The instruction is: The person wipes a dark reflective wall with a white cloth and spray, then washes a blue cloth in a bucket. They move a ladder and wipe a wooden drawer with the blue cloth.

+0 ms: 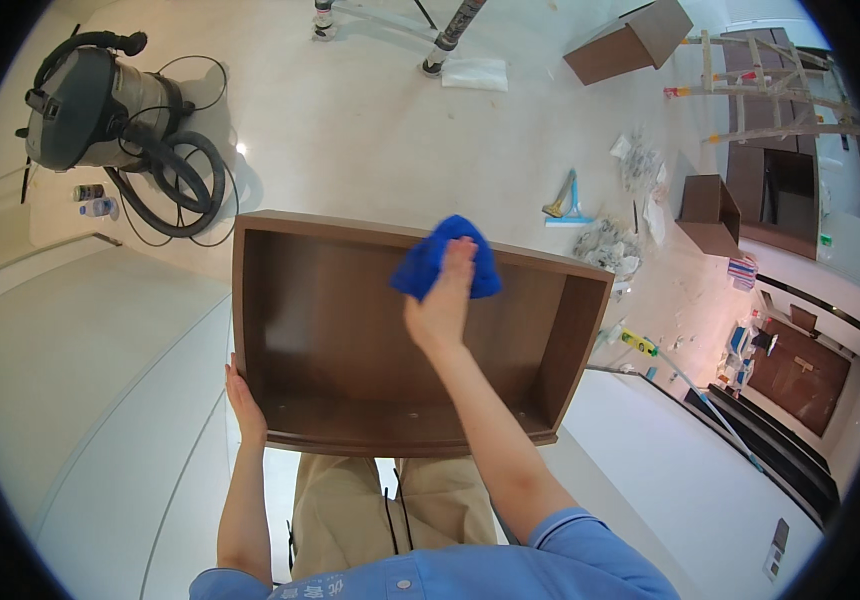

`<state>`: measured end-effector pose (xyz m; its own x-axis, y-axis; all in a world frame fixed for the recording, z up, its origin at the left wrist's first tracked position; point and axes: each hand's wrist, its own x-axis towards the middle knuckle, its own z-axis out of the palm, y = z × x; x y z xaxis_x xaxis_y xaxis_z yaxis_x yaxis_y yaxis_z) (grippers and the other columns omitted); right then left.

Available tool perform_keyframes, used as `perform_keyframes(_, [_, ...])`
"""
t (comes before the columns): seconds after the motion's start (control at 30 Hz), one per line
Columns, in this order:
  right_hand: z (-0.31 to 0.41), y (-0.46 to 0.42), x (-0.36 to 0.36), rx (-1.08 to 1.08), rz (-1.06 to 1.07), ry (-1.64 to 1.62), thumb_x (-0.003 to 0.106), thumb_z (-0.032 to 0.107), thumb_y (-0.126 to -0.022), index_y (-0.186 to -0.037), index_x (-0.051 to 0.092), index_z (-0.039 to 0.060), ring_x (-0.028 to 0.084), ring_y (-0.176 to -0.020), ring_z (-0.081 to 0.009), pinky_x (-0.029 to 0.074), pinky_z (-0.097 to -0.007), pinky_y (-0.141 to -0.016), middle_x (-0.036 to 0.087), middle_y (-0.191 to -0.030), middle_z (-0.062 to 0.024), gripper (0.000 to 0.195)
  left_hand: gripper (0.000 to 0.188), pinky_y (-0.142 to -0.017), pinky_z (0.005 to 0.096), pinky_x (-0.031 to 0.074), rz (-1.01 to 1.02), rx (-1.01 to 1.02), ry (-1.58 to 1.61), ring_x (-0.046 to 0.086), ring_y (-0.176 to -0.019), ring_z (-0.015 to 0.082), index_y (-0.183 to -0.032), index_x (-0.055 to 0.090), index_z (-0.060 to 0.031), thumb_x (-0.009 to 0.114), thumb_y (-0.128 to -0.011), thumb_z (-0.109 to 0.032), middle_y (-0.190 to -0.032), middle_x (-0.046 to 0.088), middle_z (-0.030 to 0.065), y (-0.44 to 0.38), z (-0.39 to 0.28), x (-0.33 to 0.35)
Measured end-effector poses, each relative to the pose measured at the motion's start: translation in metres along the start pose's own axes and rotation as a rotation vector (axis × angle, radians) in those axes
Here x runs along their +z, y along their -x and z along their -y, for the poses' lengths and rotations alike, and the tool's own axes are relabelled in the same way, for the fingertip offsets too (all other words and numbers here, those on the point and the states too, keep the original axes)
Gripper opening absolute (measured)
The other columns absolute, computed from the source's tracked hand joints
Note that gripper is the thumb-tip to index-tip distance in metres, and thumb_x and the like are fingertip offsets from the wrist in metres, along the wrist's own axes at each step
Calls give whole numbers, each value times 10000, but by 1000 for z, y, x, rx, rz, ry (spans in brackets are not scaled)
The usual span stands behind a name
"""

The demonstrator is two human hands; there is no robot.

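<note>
A brown wooden drawer is held up in front of my body, its open side facing me. My left hand grips the drawer's left side near the lower corner, with its fingers along the outer face. In my right hand is a blue cloth, bunched under the fingers and lying over the far wall of the drawer. The cloth hides part of that rim. My right forearm crosses over the drawer's inside and its near wall.
Far left stands a drum vacuum cleaner with a coiled hose, two bottles beside it. Right of the drawer lie a squeegee and crumpled plastic. Brown boxes and a ladder are farther right. Trestle legs stand ahead.
</note>
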<state>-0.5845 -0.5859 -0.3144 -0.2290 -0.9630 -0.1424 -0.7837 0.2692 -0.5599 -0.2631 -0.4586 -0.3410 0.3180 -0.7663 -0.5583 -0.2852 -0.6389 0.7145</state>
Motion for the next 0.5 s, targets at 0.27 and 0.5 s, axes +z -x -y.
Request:
perform_keyframes(0.27, [132, -12, 86, -290, 178, -144, 601, 167, -707, -1307, 162, -161, 96, -1326, -408, 126, -435, -1081, 132, -1389, -322, 813, 538, -1080, 404, 93, -14, 147, -209, 119, -1342, 290, -1361, 301, -74, 174, -956, -405, -1426, 261, 90, 4, -1, -3])
perform_keyframes(0.5, [167, -35, 116, -582, 361, -8, 570, 234, -717, -1310, 196, -149, 94, -1337, -366, 104, -388, -1097, 151, -1405, -287, 800, 605, -1083, 404, 73, 93, 207, -80, 99, -1342, 316, -1359, 292, -52, 137, -940, -459, -1431, 237, 114, 0, -5, -17])
